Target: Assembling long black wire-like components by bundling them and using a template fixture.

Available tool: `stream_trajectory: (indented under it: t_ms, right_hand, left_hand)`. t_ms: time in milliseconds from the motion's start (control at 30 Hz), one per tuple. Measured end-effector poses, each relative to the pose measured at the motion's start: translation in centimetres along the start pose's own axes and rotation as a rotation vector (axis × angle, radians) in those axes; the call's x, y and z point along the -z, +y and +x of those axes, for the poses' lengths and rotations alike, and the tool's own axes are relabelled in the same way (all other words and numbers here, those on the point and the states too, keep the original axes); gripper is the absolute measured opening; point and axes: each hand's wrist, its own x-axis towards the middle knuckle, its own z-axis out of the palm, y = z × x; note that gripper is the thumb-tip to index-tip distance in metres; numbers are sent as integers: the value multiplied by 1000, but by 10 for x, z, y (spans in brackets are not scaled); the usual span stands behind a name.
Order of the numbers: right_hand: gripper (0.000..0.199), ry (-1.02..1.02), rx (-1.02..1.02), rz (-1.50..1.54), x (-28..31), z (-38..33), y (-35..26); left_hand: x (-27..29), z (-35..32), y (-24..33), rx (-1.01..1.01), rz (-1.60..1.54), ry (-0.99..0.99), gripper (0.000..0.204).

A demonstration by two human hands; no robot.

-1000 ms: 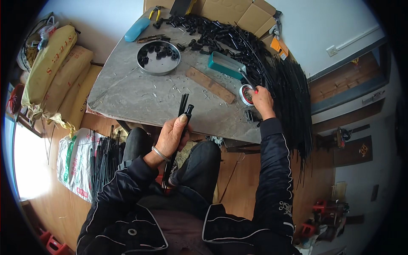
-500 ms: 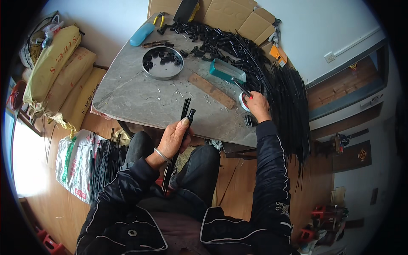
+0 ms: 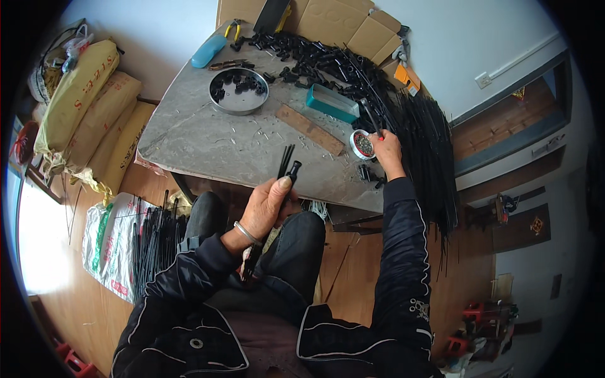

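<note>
Clasping black rods (image 3: 251,263) before the near edge of the table (image 3: 201,142), your left hand (image 3: 263,208) is closed; your right hand (image 3: 387,153) grips a red-and-black tool (image 3: 372,115) beside the tin (image 3: 360,155). Picking small pieces (image 3: 363,143) seems the step; next calls for a fine pinch.

Can't see mid-length of black rods (image 3: 253,259) inside left hand (image 3: 265,205), nor handle end of tool (image 3: 370,114) under right hand (image 3: 389,153). Can't tell bits (image 3: 363,145) in round tin (image 3: 353,148); too small to name. Find cardboard (image 3: 337,24) cut off at top edge. Can't sort blurred clutter (image 3: 482,329) far right.
</note>
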Motion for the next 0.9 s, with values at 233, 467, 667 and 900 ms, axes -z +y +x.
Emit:
stream_trajectory:
  t_ms: [233,467,667,900]
  right_hand:
    - [20,91,27,215,-3,-1,5]
    - [25,128,8,280,-11,1,14]
    - [12,-12,-81,709,2,-25,-8]
    - [13,-622,-143,1628,4,-175,-111]
  left_hand:
    - [-13,-24,15,-115,25,-53,60]
    - [-11,-35,18,-123,74,0,59]
    - [-5,-46,19,-122,56,25,57]
    - [0,-53,21,-226,-4,172,43]
